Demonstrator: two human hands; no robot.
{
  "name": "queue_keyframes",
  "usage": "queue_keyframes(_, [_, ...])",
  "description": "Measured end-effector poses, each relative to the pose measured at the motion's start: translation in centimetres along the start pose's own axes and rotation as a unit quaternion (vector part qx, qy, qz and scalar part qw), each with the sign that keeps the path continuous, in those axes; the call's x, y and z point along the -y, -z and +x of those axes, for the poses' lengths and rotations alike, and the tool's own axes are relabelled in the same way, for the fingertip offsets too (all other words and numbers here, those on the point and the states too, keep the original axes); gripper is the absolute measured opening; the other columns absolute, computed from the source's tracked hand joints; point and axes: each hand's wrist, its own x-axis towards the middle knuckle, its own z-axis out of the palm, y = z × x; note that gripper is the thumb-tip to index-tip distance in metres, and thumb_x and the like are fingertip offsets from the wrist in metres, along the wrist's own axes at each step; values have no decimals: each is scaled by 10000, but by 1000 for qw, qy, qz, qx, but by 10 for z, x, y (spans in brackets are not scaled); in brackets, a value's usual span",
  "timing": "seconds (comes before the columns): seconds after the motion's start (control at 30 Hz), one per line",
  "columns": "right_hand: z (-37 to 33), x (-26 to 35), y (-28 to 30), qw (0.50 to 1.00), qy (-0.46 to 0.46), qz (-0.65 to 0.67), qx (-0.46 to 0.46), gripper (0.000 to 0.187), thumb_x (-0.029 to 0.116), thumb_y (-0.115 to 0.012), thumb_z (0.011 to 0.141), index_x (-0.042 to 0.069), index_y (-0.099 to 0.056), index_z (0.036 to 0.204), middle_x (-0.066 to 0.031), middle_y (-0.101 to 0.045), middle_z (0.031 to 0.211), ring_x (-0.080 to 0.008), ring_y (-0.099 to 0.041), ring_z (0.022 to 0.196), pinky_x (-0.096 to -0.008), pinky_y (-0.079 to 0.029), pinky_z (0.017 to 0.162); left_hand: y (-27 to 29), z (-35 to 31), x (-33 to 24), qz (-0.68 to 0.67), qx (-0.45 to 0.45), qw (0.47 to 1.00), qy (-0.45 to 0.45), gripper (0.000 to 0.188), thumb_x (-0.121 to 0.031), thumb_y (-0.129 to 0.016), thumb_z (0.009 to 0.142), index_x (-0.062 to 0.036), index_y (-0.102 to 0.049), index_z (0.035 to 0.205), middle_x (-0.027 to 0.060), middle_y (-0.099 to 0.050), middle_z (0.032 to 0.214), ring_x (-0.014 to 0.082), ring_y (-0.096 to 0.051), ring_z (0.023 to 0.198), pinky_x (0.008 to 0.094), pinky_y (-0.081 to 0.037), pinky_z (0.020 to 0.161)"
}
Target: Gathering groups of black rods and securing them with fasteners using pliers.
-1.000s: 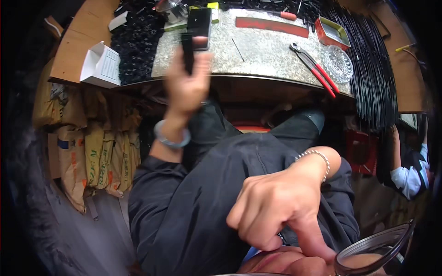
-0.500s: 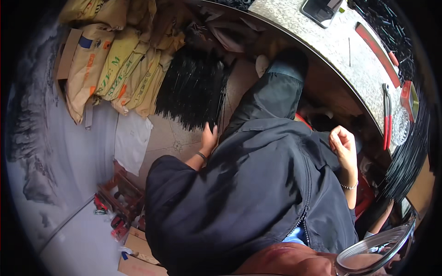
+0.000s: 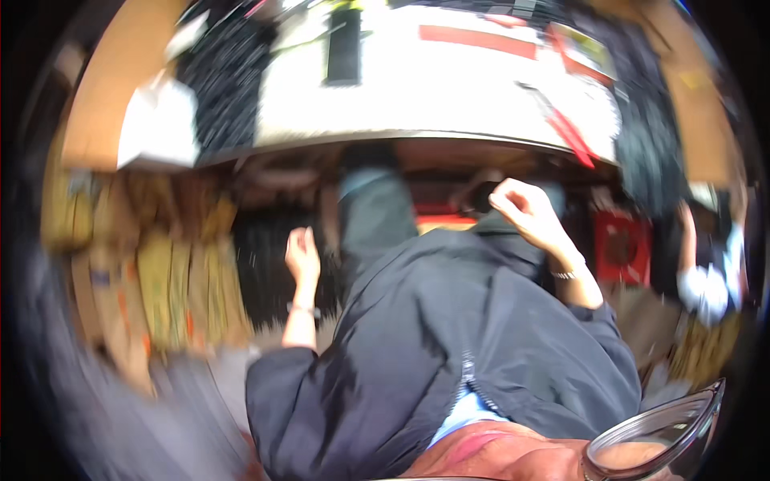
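My left hand (image 3: 301, 255) is raised beside my left leg, its fingers bent and smeared by motion, with no object visible in it. Close by on its left stands a bundle of thin black strips (image 3: 265, 268). In front of my body, just below the table edge, my right hand (image 3: 523, 210) hangs with its fingers curled in, and nothing shows in them. The pale worktop (image 3: 301, 112) lies beyond both hands. On it are a dark phone (image 3: 343, 50), a long red strip (image 3: 479, 40) and a red-handled tool (image 3: 569, 135), nearest my right hand.
Black pieces (image 3: 228, 80) lie heaped at the worktop's left, beside a white bag (image 3: 160, 120). A bunch of black strands (image 3: 648, 148) hangs over its right end. Filled sacks (image 3: 164, 284) line the left. Another person's hand (image 3: 687, 232) shows at right, near a red box (image 3: 622, 248).
The view has swung round to face the worktop. My left hand has come up from the black strip bundle and is now apart from it. My right hand stays curled.
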Motion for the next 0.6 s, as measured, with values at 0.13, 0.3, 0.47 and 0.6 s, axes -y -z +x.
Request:
queue_keyframes(0.13, [11, -15, 72, 936, 169, -153, -268, 176, 178, -625, 830, 6, -593, 838, -18, -563, 689, -80, -478, 609, -224, -401, 563, -37, -1, -86, -8, 79, 981, -178, 304, -157, -581, 857, -17, -461, 615, 96, -413, 507, 215, -387, 419, 340, -307, 427])
queue_keyframes(0.3, [8, -70, 225, 737, 55, -476, -477, 287, 265, -681, 744, 37, -607, 902, -149, -577, 924, -326, -540, 880, -403, -456, 768, -55, 10, -94, 35, 66, 970, -233, 356, -162, -577, 857, -35, -407, 571, 109, -378, 500, 259, -394, 414, 358, -297, 425])
queue_keyframes(0.47, [43, -78, 273, 720, -129, -500, -464, 292, 273, -656, 773, 24, -600, 914, -169, -574, 956, -345, -535, 986, -433, -475, 815, -52, 9, -96, 44, 70, 972, -220, 367, -162, -573, 858, -39, -390, 565, 109, -379, 499, 271, -399, 416, 366, -301, 428])
queue_keyframes(0.6, [70, -94, 295, 684, -161, -562, -437, 249, 212, -586, 779, 12, -545, 923, -183, -576, 933, -359, -587, 880, -454, -491, 759, -53, 8, -100, 54, 63, 972, -219, 361, -159, -571, 856, -34, -397, 565, 114, -385, 497, 274, -402, 417, 367, -301, 427])
